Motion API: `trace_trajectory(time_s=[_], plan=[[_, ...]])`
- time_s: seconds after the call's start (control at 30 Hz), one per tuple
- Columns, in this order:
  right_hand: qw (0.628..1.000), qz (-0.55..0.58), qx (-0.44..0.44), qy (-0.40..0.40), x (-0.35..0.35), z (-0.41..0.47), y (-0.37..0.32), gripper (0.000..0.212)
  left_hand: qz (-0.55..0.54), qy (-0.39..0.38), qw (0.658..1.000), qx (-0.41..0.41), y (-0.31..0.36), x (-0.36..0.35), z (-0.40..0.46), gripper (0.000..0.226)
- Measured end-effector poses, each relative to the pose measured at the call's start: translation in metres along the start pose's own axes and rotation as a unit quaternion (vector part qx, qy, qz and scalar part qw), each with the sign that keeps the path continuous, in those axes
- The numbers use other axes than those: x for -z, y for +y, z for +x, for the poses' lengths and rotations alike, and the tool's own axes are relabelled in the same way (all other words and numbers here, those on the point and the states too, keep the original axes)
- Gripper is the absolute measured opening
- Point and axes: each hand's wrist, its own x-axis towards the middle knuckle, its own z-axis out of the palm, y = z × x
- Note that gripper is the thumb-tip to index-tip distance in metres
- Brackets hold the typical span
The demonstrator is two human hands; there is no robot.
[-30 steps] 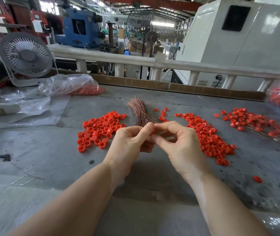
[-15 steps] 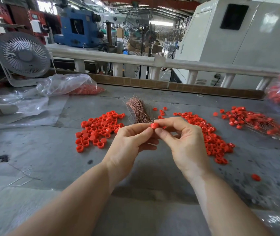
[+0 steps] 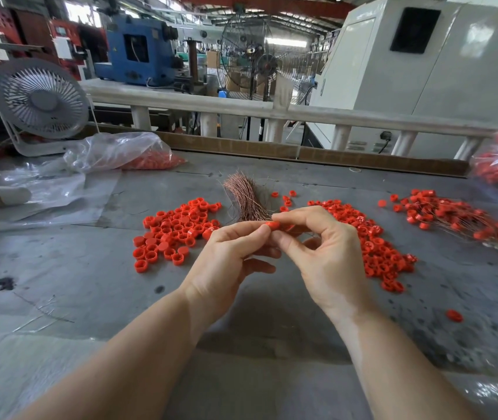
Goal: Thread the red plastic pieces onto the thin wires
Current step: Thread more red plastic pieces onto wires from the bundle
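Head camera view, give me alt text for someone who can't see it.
Two bare hands, left hand and right hand, pinch one red piece together above a grey table. Behind them lies a wire bundle, with loose red piles at left and right, and a wired pile far right.

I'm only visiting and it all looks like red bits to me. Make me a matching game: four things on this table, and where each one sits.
Things:
1. bundle of copper wires
2. white desk fan
3. lone red piece
4. red pieces already on wires

Places:
A. far left edge of the table
B. far right of the table
C. just beyond the fingertips, table middle
D. by itself, near right, beside the right forearm

Pairs: 1-C, 2-A, 3-D, 4-B
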Motion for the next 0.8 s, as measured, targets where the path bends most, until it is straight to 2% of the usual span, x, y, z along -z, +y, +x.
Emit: trace_trajectory(time_s=[0.57, 0.8], plan=[[0.999, -0.009, 0.002, -0.046, 0.0016, 0.0006, 0.0005, 0.02, -0.011, -0.031, 0.999, 0.037, 0.0026, -0.0001, -0.001, 0.024], [0.998, -0.028, -0.011, -0.061, 0.0019, -0.0007, 0.0028, 0.007, -0.018, -0.041, 0.997, 0.055, 0.0015, 0.0005, -0.0003, 0.024]])
